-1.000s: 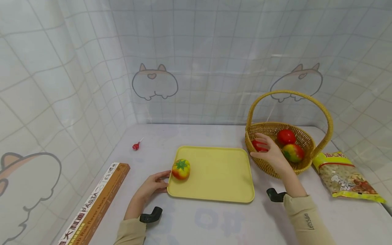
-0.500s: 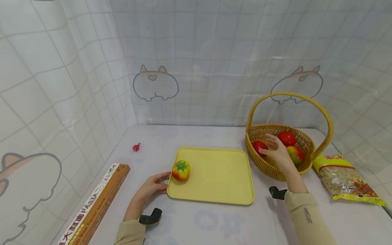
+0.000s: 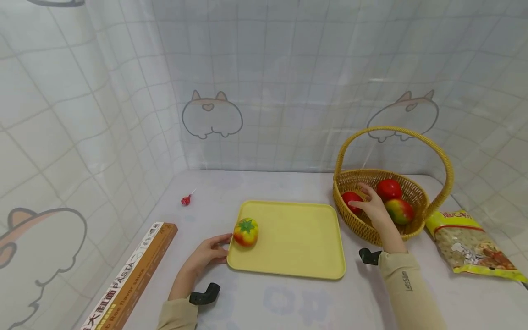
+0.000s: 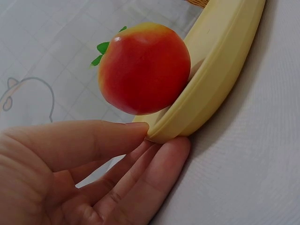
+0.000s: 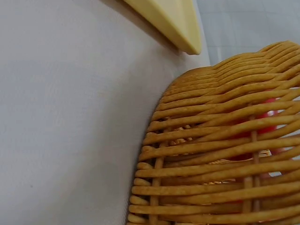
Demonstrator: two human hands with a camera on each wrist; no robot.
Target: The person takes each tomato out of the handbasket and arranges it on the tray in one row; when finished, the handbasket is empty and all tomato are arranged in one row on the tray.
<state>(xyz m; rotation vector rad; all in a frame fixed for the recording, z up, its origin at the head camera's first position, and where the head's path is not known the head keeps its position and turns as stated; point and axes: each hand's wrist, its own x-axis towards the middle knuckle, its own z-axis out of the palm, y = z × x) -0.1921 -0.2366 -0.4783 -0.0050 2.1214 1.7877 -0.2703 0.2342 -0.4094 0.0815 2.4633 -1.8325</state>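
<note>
My left hand (image 3: 210, 251) pinches the left rim of the yellow tray (image 3: 297, 238), thumb on top and fingers beneath in the left wrist view. Beside that thumb, on the tray, sits a tomato-like red-and-yellow fruit (image 4: 145, 68) with green leaves. Over the wicker basket (image 3: 367, 234) my right hand (image 3: 373, 206) is spread loosely, its thumb overlapping a round red fruit (image 3: 349, 199). Another red fruit (image 3: 389, 189) and a red-and-green one (image 3: 400, 211) lie deeper in the basket. The right wrist view shows mostly the basket's woven side (image 5: 220, 154); the right hand is largely hidden there.
A long pasta box (image 3: 136, 275) lies at the left, with a red lollipop (image 3: 186, 200) behind it. A yellow-edged food bag (image 3: 470, 245) is right of the basket. The basket's tall handle (image 3: 396, 129) arches above it. A tiled-pattern curtain (image 3: 284, 91) stands behind the table.
My right hand has drawn back to the right from the round red fruit, which shows more fully in the basket. The left hand stays at the tray's rim. The head view has shifted slightly.
</note>
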